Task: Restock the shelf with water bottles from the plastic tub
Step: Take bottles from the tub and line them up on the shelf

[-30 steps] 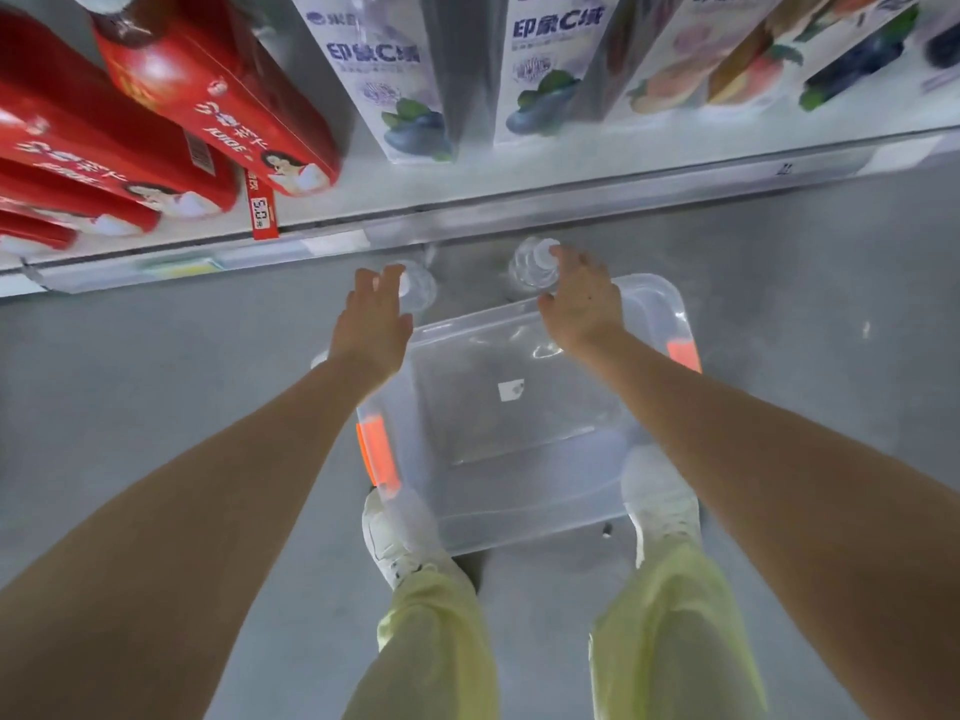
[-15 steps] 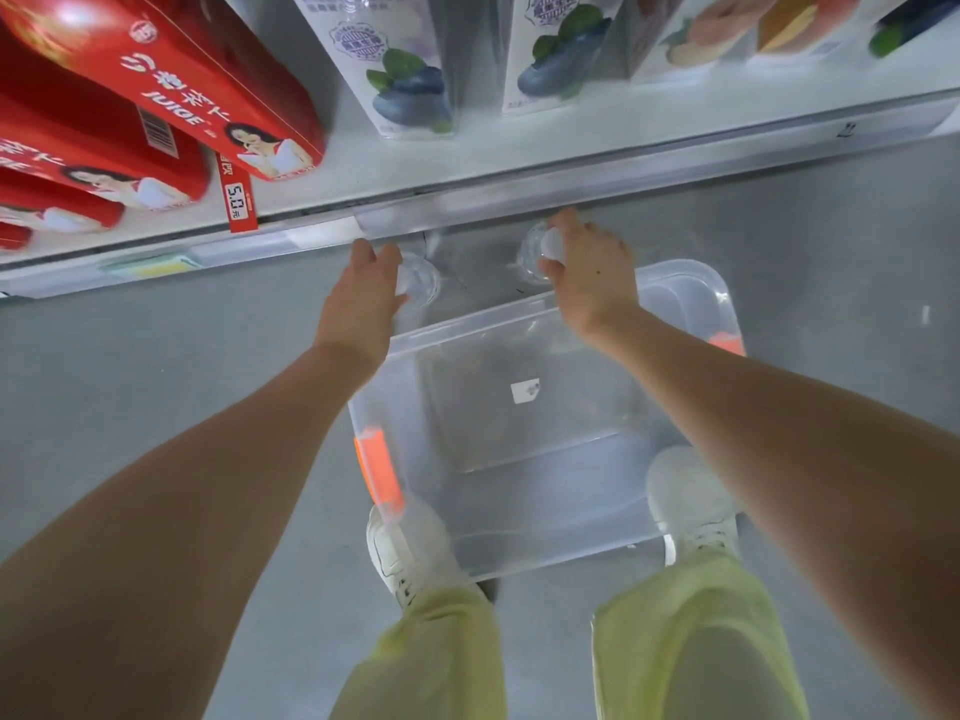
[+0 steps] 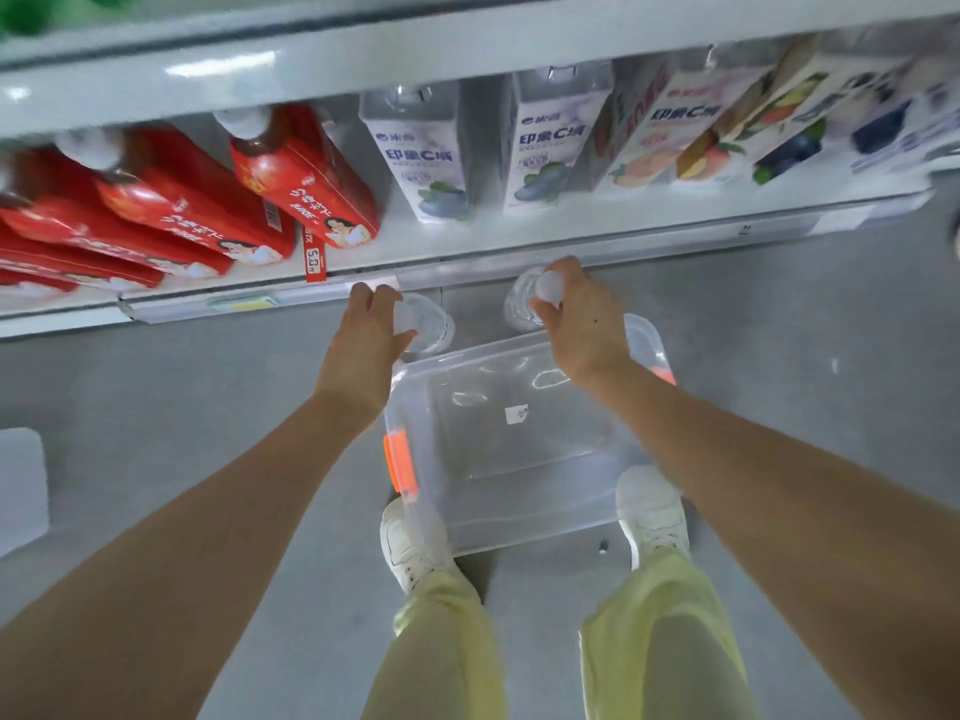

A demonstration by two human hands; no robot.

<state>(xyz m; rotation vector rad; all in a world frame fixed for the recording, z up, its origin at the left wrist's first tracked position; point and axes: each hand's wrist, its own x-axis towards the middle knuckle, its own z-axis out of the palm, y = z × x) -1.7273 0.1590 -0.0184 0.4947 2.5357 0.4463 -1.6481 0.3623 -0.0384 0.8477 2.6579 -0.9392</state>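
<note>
A clear plastic tub (image 3: pixel 524 501) with orange latches stands on the grey floor between my feet; no bottles show inside it. My left hand (image 3: pixel 366 345) grips the top of a clear water bottle (image 3: pixel 428 324) seen from above. My right hand (image 3: pixel 579 319) grips a second clear water bottle (image 3: pixel 522 304) by its white cap end. Both bottles hang just beyond the tub's far rim, below the front edge of the white shelf (image 3: pixel 519 252).
On the shelf stand red juice bottles (image 3: pixel 291 184) at the left and white fruit-drink cartons (image 3: pixel 431 148) in the middle and right. A red price tag (image 3: pixel 315 259) hangs from the shelf edge. A white object (image 3: pixel 21 485) lies on the floor at far left.
The view has tilted up, showing more of the shelf. Both hands with their bottles have risen slightly toward the shelf edge; fingers have closed more firmly round the bottle tops.
</note>
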